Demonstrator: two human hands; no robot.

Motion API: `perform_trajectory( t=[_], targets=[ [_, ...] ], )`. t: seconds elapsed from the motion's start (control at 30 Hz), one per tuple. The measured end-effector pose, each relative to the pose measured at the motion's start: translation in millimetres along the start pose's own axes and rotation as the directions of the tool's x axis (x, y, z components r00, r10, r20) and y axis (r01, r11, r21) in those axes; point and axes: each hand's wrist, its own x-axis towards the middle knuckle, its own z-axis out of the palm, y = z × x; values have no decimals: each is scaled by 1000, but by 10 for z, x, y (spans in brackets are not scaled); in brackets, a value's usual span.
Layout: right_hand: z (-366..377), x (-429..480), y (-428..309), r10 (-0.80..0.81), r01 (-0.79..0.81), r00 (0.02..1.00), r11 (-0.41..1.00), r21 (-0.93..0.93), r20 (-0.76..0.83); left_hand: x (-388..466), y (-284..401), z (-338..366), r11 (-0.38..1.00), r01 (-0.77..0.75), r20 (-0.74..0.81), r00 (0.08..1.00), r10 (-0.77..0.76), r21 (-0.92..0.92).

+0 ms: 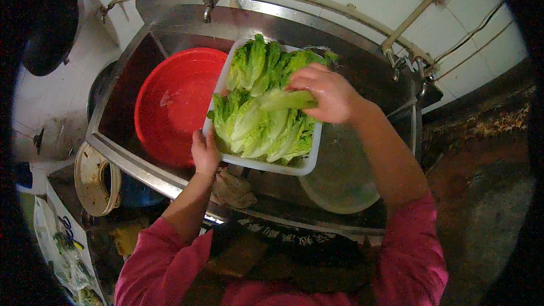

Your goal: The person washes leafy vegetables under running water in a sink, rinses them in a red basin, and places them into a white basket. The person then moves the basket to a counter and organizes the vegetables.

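A white plastic tray [267,166] full of green lettuce leaves [255,127] is held over a stainless steel sink. My left hand [205,153] grips the tray's left side near its lower corner, thumb towards the leaves. My right hand [325,93] is above the tray's right side, its fingers around the pale stem end of a lettuce leaf [289,100]. That leaf lies across the others. Part of the rim at the upper right is hidden by leaves and my right hand.
A red plastic basin [170,106] stands in the sink at the left, partly under the tray. A pale round basin [348,178] is at the lower right. Taps [207,6] and pipes run along the tiled wall. A bunched cloth [233,189] lies near the front edge.
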Motion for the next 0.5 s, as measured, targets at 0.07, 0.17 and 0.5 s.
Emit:
perform_trajectory(
  t=[0.07, 0.17, 0.5],
  targets=[
    [163, 381, -119, -42, 71, 969, 991, -110, 243, 0, 2, -10, 987, -138, -40, 989, 142, 79],
    [429, 626, -311, 17, 237, 850, 881, -410, 526, 6, 21, -31, 989, -14, 35, 999, 9, 148],
    [235, 661, -219, -153, 345, 811, 904, -251, 565, -3, 106, -54, 993, -48, 36, 998, 44, 112]
  ],
)
